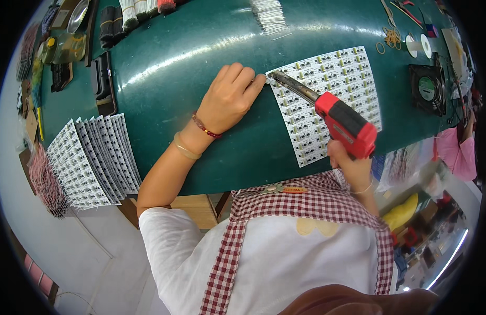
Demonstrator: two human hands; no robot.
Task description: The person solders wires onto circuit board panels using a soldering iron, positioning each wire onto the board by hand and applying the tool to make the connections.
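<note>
A white circuit board panel [345,79], covered with rows of small parts, lies on the green table right of the middle. My right hand [349,163] is wrapped round the handle of a red and black soldering gun [348,125]. Its metal barrel points up and left, with the tip at the panel's far left corner. Beside that same corner, my left hand [233,93] is closed, thumb and forefinger pinched together close to the tip. Whatever lies in that pinch is too small to make out.
A row of similar panels [90,163] leans at the left table edge, beside bundled red and white wires [46,181]. White wires [269,18] lie at the far side. A black fan [427,89], a white spool [418,46] and rubber bands [392,38] sit at right.
</note>
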